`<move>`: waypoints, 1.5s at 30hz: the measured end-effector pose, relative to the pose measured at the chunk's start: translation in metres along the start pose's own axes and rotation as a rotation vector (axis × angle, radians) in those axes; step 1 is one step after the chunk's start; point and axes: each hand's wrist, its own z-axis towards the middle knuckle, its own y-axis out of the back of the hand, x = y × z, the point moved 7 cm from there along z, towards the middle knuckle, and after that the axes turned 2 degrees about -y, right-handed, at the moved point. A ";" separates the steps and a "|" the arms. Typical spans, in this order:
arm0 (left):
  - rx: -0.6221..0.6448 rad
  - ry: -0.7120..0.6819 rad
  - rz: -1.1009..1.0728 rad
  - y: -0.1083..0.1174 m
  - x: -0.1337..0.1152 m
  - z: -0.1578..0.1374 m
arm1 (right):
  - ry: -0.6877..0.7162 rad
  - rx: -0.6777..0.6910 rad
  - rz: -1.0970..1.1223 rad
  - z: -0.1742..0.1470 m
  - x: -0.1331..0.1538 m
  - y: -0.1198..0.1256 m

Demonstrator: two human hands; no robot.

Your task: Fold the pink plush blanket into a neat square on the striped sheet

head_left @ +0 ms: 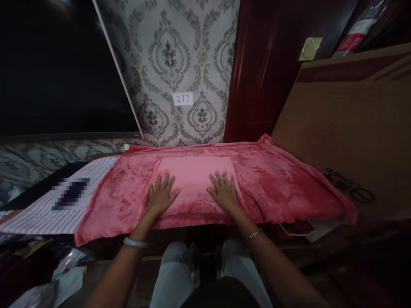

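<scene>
A pink plush blanket (289, 188) lies spread over a long low surface in front of me. On its middle sits a paler pink folded cloth (195, 171), roughly rectangular. My left hand (161, 194) rests flat on the left side of this folded piece, fingers spread. On its right side my right hand (224, 192) lies flat in the same way, thumb pointing inward. Neither hand grips anything. Under the blanket's left end, a striped cloth (35, 214) shows, with a blurred dark patch on it.
A large cardboard box (346, 128) stands against the right end, with a bottle (358, 34) above it. A dark television screen (61, 68) hangs at the left. Patterned wallpaper carries a paper label (183, 99) reading 277. Assorted items clutter the lower left.
</scene>
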 end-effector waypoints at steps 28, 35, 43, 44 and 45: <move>-0.086 0.037 0.046 0.008 0.001 -0.004 | -0.035 0.106 0.086 0.016 0.006 0.021; -0.106 0.043 0.070 0.007 -0.001 -0.006 | -0.091 0.060 0.070 0.055 0.008 0.028; -0.056 0.053 0.062 0.009 0.002 -0.005 | -0.106 -0.045 0.018 0.048 -0.008 -0.006; -0.030 0.058 0.050 0.011 0.002 -0.004 | -0.102 -0.053 0.017 0.049 -0.007 -0.005; -0.010 0.064 0.037 0.014 -0.001 -0.002 | -0.098 -0.059 0.016 0.049 -0.007 -0.005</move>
